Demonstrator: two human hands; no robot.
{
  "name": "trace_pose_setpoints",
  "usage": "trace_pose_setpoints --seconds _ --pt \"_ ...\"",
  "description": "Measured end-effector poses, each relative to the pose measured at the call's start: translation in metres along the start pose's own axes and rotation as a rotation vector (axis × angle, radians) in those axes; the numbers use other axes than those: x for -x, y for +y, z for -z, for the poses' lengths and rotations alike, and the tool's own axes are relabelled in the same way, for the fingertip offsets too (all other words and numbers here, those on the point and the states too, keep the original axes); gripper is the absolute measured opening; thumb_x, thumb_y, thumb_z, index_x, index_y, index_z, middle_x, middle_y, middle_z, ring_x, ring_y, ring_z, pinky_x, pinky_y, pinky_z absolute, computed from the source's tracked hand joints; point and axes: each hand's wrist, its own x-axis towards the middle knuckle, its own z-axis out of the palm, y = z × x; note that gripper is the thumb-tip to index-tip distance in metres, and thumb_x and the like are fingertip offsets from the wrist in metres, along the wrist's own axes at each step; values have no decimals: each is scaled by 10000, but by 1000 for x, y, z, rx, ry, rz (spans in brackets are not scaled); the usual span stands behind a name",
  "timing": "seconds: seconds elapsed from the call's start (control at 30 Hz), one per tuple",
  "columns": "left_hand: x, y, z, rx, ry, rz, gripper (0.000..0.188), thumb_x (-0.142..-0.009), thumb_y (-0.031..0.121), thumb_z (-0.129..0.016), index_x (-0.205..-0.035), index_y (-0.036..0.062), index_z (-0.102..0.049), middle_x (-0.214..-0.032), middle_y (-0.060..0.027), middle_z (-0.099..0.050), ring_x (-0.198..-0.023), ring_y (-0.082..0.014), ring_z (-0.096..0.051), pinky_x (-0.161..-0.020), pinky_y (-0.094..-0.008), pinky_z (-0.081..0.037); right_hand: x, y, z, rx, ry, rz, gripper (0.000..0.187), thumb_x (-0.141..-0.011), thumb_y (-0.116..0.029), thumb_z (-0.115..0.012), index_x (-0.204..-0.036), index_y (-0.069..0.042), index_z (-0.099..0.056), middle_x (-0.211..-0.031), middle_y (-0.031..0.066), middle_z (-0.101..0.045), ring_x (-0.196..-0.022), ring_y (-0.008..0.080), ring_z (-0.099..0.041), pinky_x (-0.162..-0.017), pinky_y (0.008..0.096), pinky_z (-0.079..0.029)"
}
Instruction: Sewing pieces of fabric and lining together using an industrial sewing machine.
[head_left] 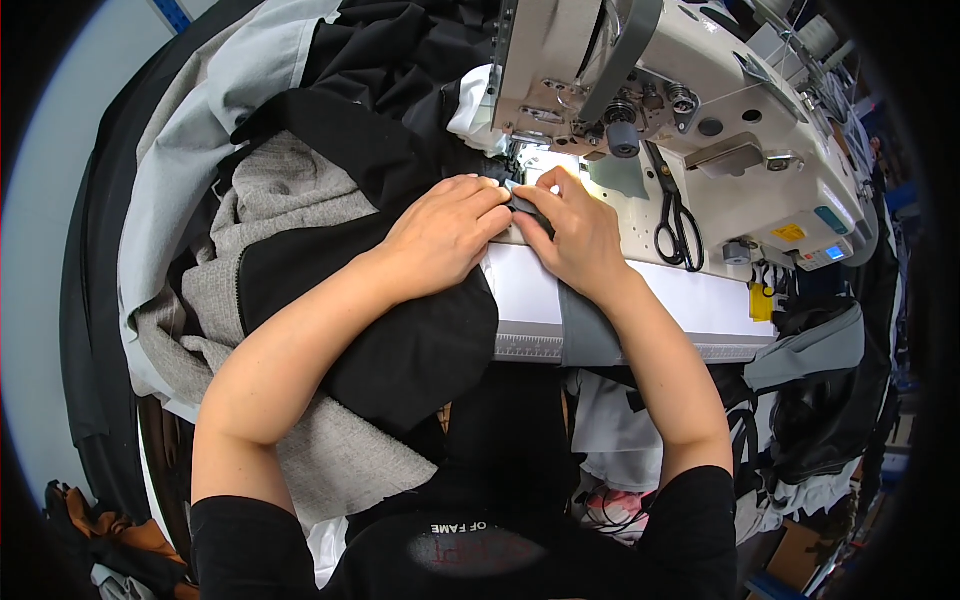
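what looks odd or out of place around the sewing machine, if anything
Nothing clearly stands out. The black and grey cloth is heaped loosely left of the sewing machine, and the scissors lie to its needle's right, but I see no spill or damage.

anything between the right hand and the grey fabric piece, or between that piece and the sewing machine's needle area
Nothing visible: the right hand pinches the grey fabric piece just in front of the needle area of the sewing machine. The left hand touches its left edge; the needle itself is unclear.
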Motion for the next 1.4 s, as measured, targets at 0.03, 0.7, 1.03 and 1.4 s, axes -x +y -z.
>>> trace_pose_setpoints --seconds 0.03,0.7,1.03,1.4 --pt "-1 0 1 6 -2 -7 223 -773 71 -660 -983 27 -599 -1135 -128 -617 -1170 -309 -560 -1032 -427 -431 0 -3 3 -24 -31 -13 225 -801 -97 -745 -1016 -73 -683 -974 78 -603 -738 269 -663 -635 372 -527" --pt "0 -1 -2 22 43 -36 236 -782 51 -657 -1008 24 -597 -1190 -125 -635 -1136 -330 -583 -1012 -448 -450 1 17 -6 14 323 -42 172 -783 -61 -757 -950 -92 -730 -874 58 -597 -702 233 -652 -590 351 -522" --pt "-1 -3 2 9 -44 -27 223 -758 58 -663 -968 32 -590 -1195 -130 -627 -1122 -329 -573 -1000 -444 -454 -15 14 -13 89 92 187 208 -755 -29 -657 -951 -63 -717 -904 59 -595 -713 227 -659 -577 335 -533" --pt "-2 0 1 -2 14 10 206 -756 72 -658 -945 40 -583 -1286 -217 -551 -1146 -364 -544 -970 -440 -467 -15 16 -9 159 -21 177 217 -791 -33 -624 -997 -21 -691 -940 92 -568 -750 261 -658 -627 370 -546"
